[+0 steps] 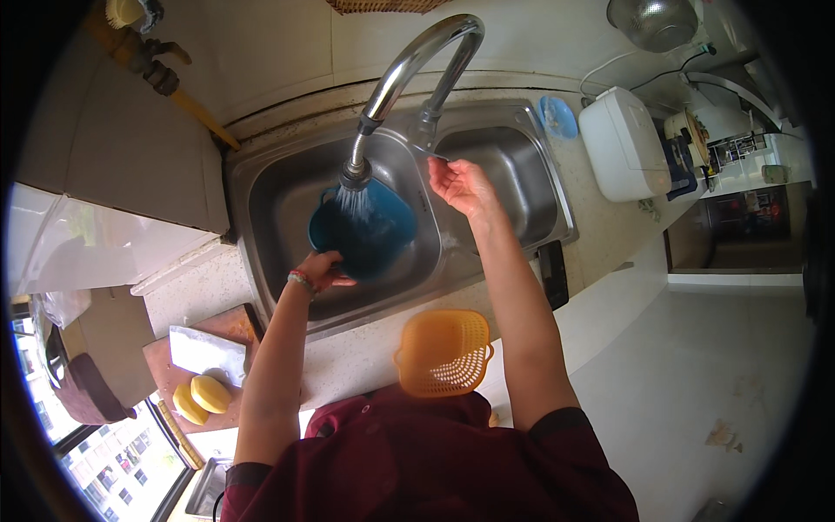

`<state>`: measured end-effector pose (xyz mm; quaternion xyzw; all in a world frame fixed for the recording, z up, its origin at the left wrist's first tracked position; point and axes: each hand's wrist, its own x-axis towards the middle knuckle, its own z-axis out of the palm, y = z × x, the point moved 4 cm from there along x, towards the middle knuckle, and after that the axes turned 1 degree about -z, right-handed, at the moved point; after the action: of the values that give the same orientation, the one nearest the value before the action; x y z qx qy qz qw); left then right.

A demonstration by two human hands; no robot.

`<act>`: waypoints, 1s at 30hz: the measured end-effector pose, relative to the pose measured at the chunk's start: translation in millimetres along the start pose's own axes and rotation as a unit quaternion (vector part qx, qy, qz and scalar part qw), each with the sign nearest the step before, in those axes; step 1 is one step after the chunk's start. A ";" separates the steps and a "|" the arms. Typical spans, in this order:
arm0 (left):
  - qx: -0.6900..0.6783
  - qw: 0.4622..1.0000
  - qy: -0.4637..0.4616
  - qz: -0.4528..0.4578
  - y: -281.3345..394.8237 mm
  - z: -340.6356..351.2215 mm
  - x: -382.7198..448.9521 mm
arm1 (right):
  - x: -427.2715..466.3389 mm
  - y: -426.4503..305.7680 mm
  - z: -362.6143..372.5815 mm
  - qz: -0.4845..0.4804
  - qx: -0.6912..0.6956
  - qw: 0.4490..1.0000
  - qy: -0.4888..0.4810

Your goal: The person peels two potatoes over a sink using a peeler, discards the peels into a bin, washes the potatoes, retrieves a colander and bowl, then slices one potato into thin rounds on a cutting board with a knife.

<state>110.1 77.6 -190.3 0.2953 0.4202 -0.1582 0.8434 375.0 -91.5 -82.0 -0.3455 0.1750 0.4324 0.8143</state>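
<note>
My left hand grips the near-left rim of a blue plastic basin, which sits in the larger bowl of a stainless steel double sink. Water sprays into the basin from the head of a chrome faucet. Over the divider between the bowls, my right hand has its fingertips at the thin faucet lever. An orange plastic colander rests at the counter's front edge, between my forearms.
Left of the sink, a cleaver and two peeled potatoes lie on a wooden cutting board. A black phone lies by the sink's right front corner. Farther right are a blue dish and a white appliance.
</note>
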 end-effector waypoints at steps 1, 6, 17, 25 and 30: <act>0.011 1.000 0.007 0.012 -1.0 -2.6 -0.7 | 2.3 -6.2 0.0 -0.010 0.023 1.000 -0.001; 0.165 0.977 0.097 0.093 -1.5 -32.0 -7.9 | 3.2 -21.0 1.7 -0.044 -0.087 0.995 -0.022; 0.520 0.578 0.327 0.537 26.5 -19.6 -92.6 | -119.5 35.6 -74.4 -0.290 -0.490 0.816 0.097; 0.058 0.948 0.220 0.224 5.8 -65.1 -27.5 | -209.4 21.4 -115.1 -0.296 -0.568 0.753 0.152; 0.021 0.992 0.080 0.092 9.8 -30.9 -6.5 | -137.6 -0.5 -68.5 -0.421 -0.571 0.697 0.107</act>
<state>92.2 104.8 -196.1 0.3623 0.4535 -0.0644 0.8118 298.7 -220.8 -49.4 -0.8257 -0.1833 0.0214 0.5330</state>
